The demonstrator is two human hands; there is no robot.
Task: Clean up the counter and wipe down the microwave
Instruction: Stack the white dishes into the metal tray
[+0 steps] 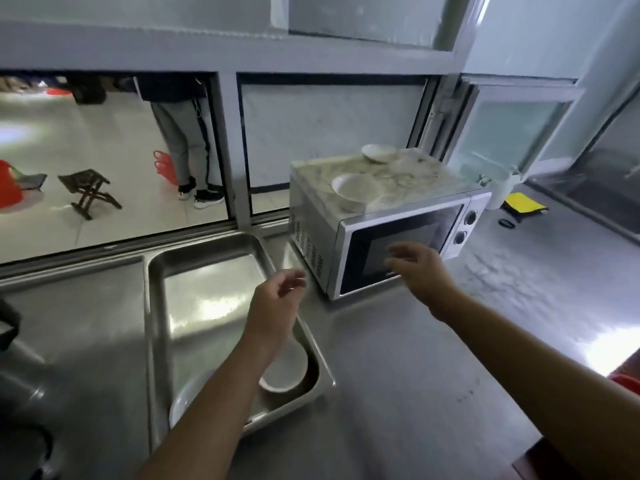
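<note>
A silver microwave (391, 244) stands on the steel counter (398, 368), its top covered with a marbled sheet. Two white bowls rest on that top: one near the front (353, 188), one at the back (379, 153). A deep steel tray (207, 271) lies left of the microwave and holds two white bowls at its near end, one (287, 372) beside my left forearm and one (187, 400) partly hidden under it. My left hand (277, 299) hovers over the tray's right rim, fingers loosely curled and holding nothing. My right hand (415, 268) is raised before the microwave door, fingers relaxed.
A yellow and black cloth (523, 204) and a small black ring (506, 223) lie on the counter right of the microwave, near a white container (502, 192). Behind the counter a serving window shows a person's legs (187, 150) and a folding stool (88, 190).
</note>
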